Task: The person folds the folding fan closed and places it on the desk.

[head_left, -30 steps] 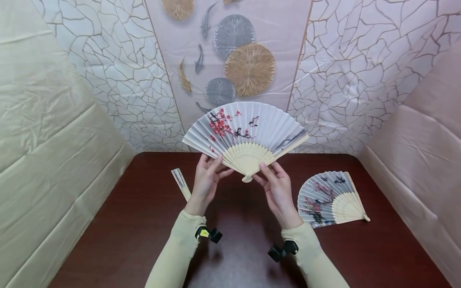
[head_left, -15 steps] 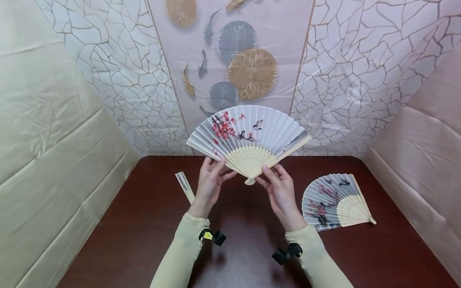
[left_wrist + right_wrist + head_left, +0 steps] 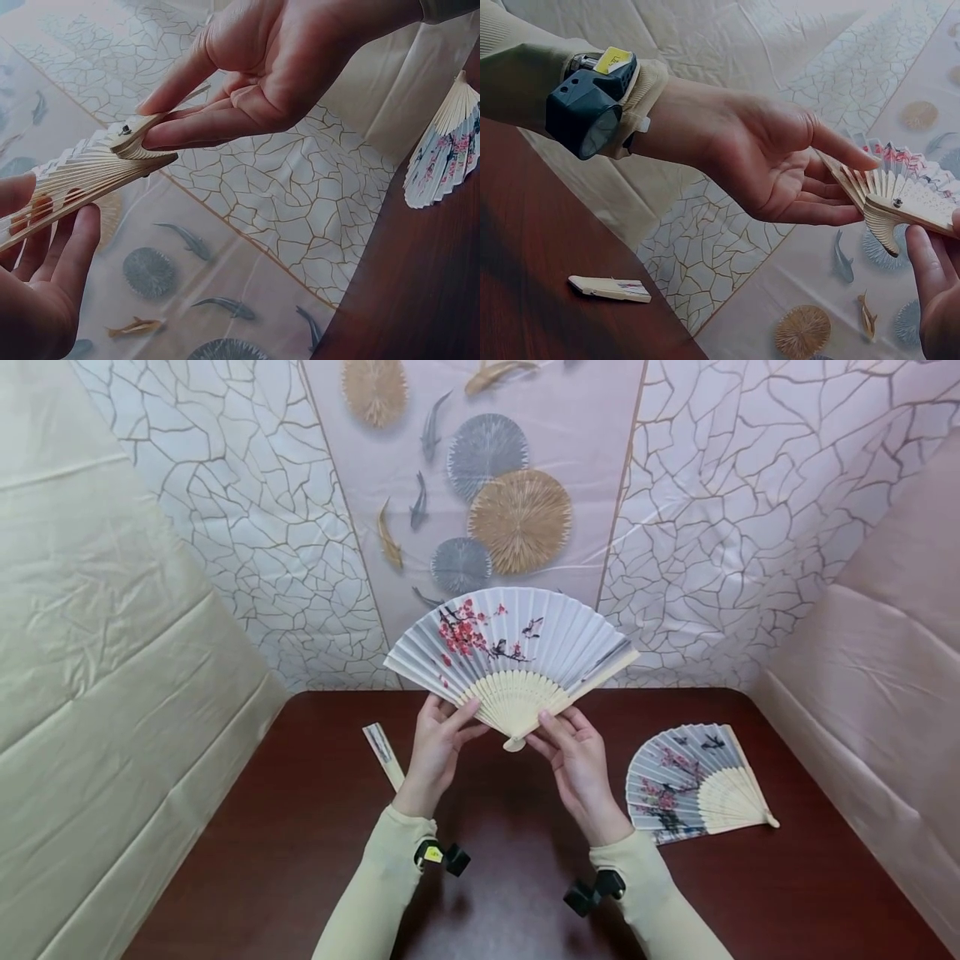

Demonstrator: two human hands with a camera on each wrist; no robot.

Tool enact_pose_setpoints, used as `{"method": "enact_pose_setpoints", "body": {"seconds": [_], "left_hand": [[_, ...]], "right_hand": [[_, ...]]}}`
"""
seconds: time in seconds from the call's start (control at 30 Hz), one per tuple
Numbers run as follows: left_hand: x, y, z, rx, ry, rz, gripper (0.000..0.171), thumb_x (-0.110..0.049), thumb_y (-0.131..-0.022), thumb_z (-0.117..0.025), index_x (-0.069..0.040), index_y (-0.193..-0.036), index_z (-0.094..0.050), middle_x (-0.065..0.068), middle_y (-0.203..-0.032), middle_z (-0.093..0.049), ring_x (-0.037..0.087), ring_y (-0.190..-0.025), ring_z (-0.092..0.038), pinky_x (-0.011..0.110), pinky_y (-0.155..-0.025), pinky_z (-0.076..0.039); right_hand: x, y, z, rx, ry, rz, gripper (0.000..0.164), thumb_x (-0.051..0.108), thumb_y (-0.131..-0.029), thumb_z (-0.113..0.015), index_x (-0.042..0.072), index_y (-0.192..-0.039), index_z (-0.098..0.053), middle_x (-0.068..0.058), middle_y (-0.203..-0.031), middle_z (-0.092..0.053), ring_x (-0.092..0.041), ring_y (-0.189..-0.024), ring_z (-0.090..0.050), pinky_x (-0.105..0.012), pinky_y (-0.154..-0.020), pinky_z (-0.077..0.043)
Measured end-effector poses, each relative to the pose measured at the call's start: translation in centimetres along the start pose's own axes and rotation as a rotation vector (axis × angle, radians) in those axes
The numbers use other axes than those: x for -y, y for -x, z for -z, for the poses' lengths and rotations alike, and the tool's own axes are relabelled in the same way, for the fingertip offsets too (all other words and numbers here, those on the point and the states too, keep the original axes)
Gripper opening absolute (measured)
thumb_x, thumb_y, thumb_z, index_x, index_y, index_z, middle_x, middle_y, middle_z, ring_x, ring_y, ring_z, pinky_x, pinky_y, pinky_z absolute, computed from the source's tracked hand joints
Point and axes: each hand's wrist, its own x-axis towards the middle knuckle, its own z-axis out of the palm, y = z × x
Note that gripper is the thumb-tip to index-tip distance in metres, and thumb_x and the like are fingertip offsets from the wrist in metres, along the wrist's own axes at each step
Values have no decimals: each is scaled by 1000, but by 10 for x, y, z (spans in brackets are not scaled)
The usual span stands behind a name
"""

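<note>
A spread folding fan, white with red blossoms and small birds, is held up between both hands above the far part of the table. My left hand pinches its left guard stick, thumb in front and fingers behind. Near the pivot on the other side, my right hand pinches the right guard stick between thumb and fingers. The fan's pale ribs and pivot end show between the two hands in the left wrist view. In the right wrist view the left hand reaches the ribs from the left.
A second fan, grey with pink blossoms, lies partly spread on the dark red table at the right. A folded fan lies behind my left wrist, partly hidden. Patterned cloth hangs behind the table.
The held fan and both hands sit slightly lower in the head view, while the backdrop shifts down with them. Both hands keep the same hold, and the fan stays spread.
</note>
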Motion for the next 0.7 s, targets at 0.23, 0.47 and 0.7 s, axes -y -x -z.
{"method": "enact_pose_setpoints", "body": {"seconds": [0.23,0.47,0.7], "left_hand": [[3,1,-2,4,-43,12,40,-2,-97,-64,-4,-136,-52,10,-116,-66,18,-93,-69,34,-75,-63],[5,2,-3,4,-54,45,40,-5,-98,-64,-4,-137,-52,10,-116,-66,18,-92,-70,35,-73,-63],[6,3,-5,14,-51,91,40,-6,-100,-62,-4,-138,-51,10,-115,-66,19,-87,-72,38,-71,-64]], "right_hand": [[1,1,2,-6,-1,14,19,-9,-99,-54,7,-104,-62,-4,-91,-71,-15,-85,-71,-35,-76,-63],[2,1,4,-3,3,11,20,-10,-99,-54,7,-104,-61,-3,-89,-70,-14,-84,-70,-35,-76,-63],[3,3,7,-12,13,2,19,-9,-99,-54,8,-104,-61,-3,-91,-70,-15,-83,-70,-34,-76,-63]]}}
